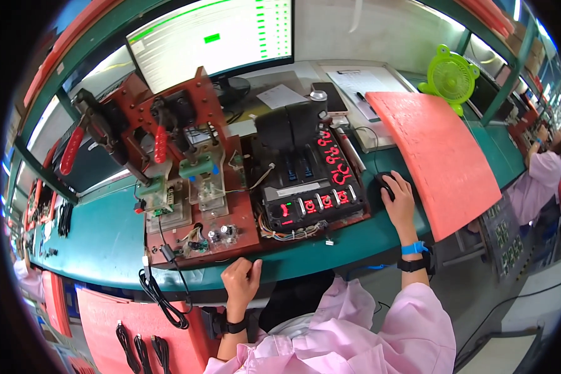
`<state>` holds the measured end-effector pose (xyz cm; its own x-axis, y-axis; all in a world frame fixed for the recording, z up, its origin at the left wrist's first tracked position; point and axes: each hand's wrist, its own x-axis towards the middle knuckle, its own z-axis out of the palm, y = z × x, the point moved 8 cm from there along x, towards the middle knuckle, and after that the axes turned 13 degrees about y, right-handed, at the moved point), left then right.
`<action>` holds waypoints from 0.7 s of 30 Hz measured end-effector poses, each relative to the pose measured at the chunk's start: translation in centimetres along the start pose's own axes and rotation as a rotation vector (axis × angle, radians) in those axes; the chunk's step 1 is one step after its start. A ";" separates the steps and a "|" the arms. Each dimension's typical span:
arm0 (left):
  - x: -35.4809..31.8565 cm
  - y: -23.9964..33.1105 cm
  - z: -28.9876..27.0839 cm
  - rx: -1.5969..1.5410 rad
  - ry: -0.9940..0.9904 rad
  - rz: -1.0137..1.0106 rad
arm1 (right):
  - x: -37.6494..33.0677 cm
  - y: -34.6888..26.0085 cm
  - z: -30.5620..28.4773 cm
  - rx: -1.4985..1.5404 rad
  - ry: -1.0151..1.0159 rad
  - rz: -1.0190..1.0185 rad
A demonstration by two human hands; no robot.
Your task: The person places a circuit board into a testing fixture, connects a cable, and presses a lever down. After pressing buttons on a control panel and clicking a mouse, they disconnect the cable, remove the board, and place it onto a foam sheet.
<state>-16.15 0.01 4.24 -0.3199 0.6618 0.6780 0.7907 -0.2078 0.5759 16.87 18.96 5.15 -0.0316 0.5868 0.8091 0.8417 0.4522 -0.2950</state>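
Observation:
My right hand rests over a black computer mouse on the green bench, its fingers curved around it. My left hand is curled into a loose fist at the bench's front edge, with nothing visible in it. Ahead of it stands a red test fixture with two red-handled toggle clamps raised above clear blocks. A green circuit board sits by the right clamp. Beside the fixture is a black control box with glowing red digits and several metal toggle switches.
A monitor stands behind. Pink foam sheets lie at right and lower left, the latter bearing coiled black cables. Another black cable hangs over the bench edge. A green fan and clipboard are at back right.

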 end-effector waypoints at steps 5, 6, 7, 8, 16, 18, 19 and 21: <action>0.1 0.2 0.2 -0.011 0.008 -0.005 | 0.0 0.1 -0.4 0.002 0.003 0.008; 0.1 0.1 0.1 -0.015 0.011 -0.011 | -0.1 0.0 -0.4 0.001 0.004 0.006; 0.0 0.1 0.2 -0.016 0.010 -0.012 | -0.2 0.0 -0.5 0.000 0.003 0.006; 0.0 0.1 0.2 -0.011 0.007 -0.013 | -0.1 0.1 -0.5 -0.004 0.004 0.010; 0.1 0.0 -0.4 0.021 0.023 -0.017 | -0.3 0.2 -0.2 -0.009 -0.025 0.019; 0.0 0.2 -0.2 0.009 -0.006 -0.020 | -0.5 0.3 -0.2 -0.009 -0.051 0.022; 0.0 0.1 -0.3 0.020 0.010 -0.026 | -0.4 0.3 -0.2 -0.003 -0.041 0.021; 0.0 0.2 -0.4 0.009 0.014 -0.015 | -0.4 0.2 -0.4 0.001 -0.023 0.028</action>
<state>-16.17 -0.33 4.52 -0.3394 0.6544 0.6757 0.7905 -0.1910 0.5819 17.27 18.59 4.96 -0.0201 0.6143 0.7888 0.8420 0.4358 -0.3180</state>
